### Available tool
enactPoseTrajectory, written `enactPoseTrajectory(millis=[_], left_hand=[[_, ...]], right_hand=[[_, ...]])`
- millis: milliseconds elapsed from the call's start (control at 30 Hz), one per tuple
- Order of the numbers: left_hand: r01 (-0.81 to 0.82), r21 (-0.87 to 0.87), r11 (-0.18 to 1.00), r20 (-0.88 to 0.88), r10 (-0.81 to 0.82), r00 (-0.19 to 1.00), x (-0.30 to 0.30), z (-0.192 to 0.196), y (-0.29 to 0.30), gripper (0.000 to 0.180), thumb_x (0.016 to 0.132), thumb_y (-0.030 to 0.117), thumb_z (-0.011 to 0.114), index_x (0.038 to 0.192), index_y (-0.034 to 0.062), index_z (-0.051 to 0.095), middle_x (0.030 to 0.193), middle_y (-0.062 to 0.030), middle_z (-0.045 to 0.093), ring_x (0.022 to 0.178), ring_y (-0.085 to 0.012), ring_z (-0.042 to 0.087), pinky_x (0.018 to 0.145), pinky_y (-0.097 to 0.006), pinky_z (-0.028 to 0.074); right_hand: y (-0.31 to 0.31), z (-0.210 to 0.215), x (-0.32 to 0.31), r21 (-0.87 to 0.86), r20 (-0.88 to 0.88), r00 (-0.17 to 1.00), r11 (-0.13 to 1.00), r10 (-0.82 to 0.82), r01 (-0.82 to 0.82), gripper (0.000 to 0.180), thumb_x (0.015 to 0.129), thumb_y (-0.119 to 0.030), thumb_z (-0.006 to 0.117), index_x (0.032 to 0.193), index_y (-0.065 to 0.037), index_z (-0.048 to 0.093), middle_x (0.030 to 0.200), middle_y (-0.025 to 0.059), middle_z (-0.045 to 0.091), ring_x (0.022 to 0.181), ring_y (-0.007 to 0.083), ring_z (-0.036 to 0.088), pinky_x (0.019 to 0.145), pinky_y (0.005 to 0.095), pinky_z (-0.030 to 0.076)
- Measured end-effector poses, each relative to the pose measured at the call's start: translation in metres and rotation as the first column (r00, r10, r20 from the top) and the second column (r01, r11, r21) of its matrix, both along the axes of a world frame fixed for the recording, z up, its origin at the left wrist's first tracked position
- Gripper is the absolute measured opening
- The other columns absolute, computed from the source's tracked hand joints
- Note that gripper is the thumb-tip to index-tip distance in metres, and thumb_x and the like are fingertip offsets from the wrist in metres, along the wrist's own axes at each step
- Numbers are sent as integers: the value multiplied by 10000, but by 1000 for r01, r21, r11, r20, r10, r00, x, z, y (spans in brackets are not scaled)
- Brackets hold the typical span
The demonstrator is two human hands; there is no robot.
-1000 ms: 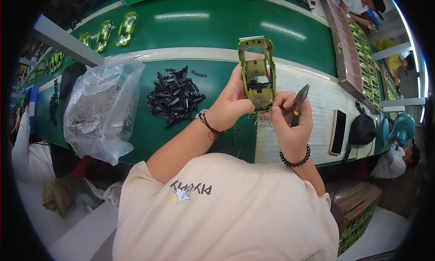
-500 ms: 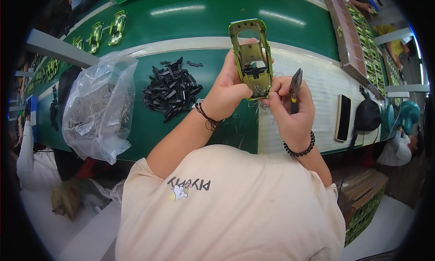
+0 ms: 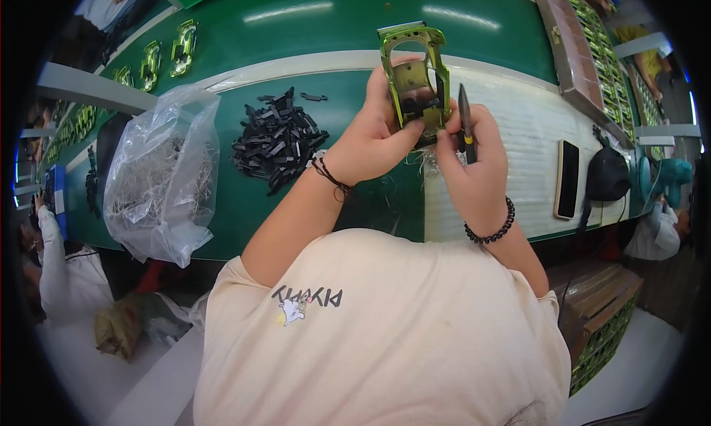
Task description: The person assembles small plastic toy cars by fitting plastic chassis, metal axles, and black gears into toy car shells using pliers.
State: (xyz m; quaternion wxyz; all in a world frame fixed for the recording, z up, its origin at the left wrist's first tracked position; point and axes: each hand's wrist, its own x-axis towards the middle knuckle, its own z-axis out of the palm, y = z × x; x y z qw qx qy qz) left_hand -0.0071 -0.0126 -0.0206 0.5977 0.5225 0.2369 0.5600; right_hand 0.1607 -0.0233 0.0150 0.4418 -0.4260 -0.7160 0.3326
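Observation:
My left hand [image 3: 374, 141] is closed round a shiny green frame-shaped housing [image 3: 412, 74], held upright above the work surface, its thumb pressed on the lower part. A dark piece [image 3: 409, 109] sits across the inside of the housing. My right hand [image 3: 478, 148] grips pliers [image 3: 464, 111] with dark pointed jaws and a yellow band, jaws pointing up. The right fingertips are at the housing's lower right corner; whether they also pinch a small part there is hidden. To the left lies a heap of small black plastic parts [image 3: 274, 141].
A clear plastic bag [image 3: 159, 178] of thin scraps stands at left. More green housings [image 3: 184, 47] lie at far left. A partitioned box [image 3: 566, 63] stands at far right, a phone [image 3: 567, 178] and a black pouch [image 3: 609, 174] nearer. Co-workers sit at both sides.
The housing has turned slightly and my left thumb has moved up onto its inside. My right hand has shifted a little left and up, the pliers now more upright.

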Motion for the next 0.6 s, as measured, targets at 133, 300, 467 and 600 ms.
enactPoseTrajectory(millis=[133, 300, 467, 600], left_hand=[[33, -106, 994, 8, -32, 999, 3, 4, -3, 778, 852, -165, 413, 1481, 213, 153, 1329, -131, 460, 1256, -218, 505, 1041, -375, 433], [16, -88, 996, -30, -19, 999, 4, 1, -2, 785, 847, -169, 405, 1481, 215, 146, 1327, -138, 462, 1253, -225, 507, 1029, -376, 443], [-7, -78, 997, -83, 1, 997, 5, 3, -3, 773, 850, -169, 394, 1479, 205, 145, 1324, -143, 464, 1251, -232, 507, 1018, -382, 458], [-5, -27, 1000, -113, 1, 994, 3, 1, -1, 758, 854, -170, 383, 1476, 189, 142, 1322, -146, 465, 1242, -235, 514, 1018, -389, 463]], right_hand=[[0, -3, -1, -28, 47, 998, 999, -42, 43, 220, 799, 80, 624, 966, -18, 520, 900, 87, 497, 747, 199, 498, 668, 296, 447], [-1, -4, -1, -33, 49, 998, 999, -36, 38, 233, 795, 70, 641, 980, -14, 527, 902, 87, 503, 754, 219, 505, 671, 306, 451], [-3, -4, 0, -71, 40, 997, 996, -60, 63, 255, 782, 67, 659, 991, -14, 536, 897, 92, 511, 760, 241, 511, 674, 315, 455], [-2, -9, 0, -52, 54, 997, 996, -63, 66, 274, 769, 69, 677, 991, -16, 540, 904, 102, 526, 780, 264, 532, 684, 330, 458]])
